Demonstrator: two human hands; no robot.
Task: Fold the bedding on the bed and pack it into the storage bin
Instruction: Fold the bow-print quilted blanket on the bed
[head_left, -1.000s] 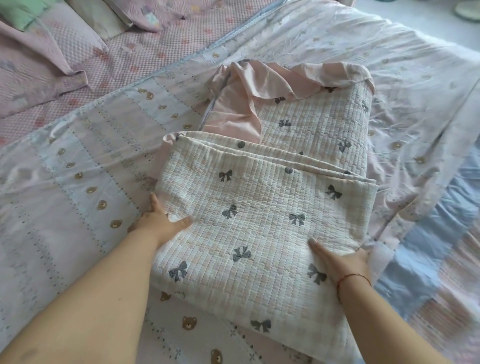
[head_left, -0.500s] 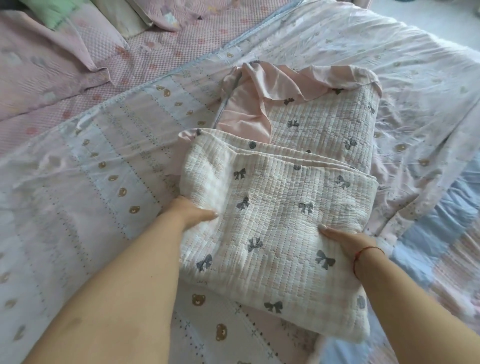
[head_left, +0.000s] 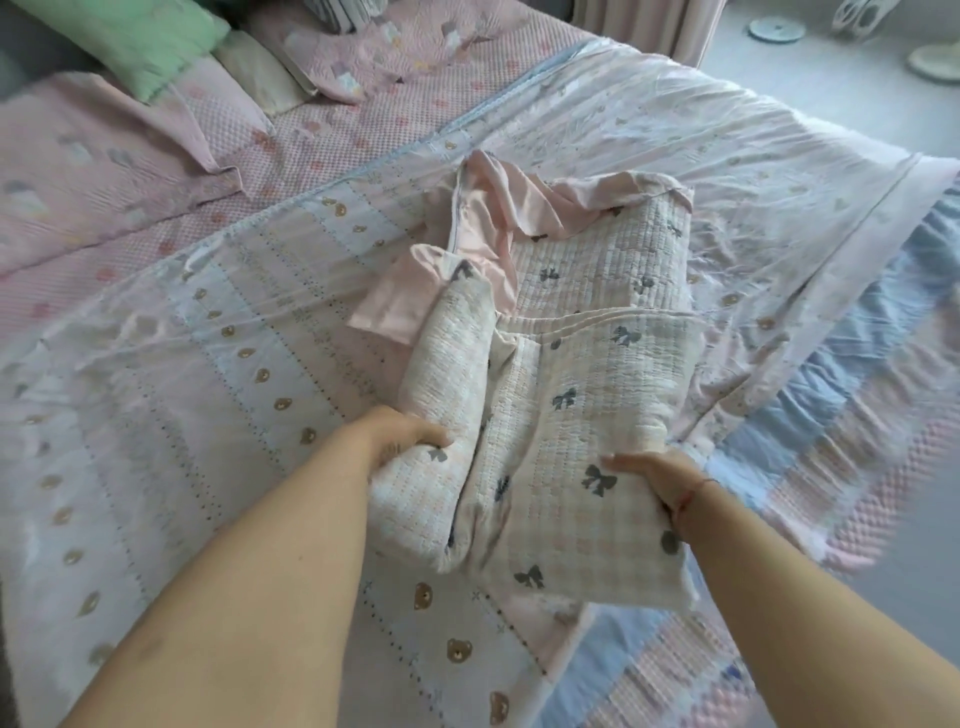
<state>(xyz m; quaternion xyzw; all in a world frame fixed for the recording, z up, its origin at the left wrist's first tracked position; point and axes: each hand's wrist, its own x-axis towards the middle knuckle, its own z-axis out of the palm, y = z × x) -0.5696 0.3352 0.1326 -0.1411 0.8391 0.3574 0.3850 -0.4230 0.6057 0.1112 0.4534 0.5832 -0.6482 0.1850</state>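
Cream quilted bow-print blanket with pink lining (head_left: 561, 395) sits part-folded near the bed's (head_left: 156, 395) near edge, long axis running away from the person, left hand (head_left: 402, 434) gripping its raised left flap, right hand (head_left: 649, 475) pinching the right edge, both equally near.

No text, label, brand, number or sign can be read in the head view. Only printed patterns are seen: grey bows on the quilt (head_left: 582, 374) and small bear faces on the sheet (head_left: 249, 395).
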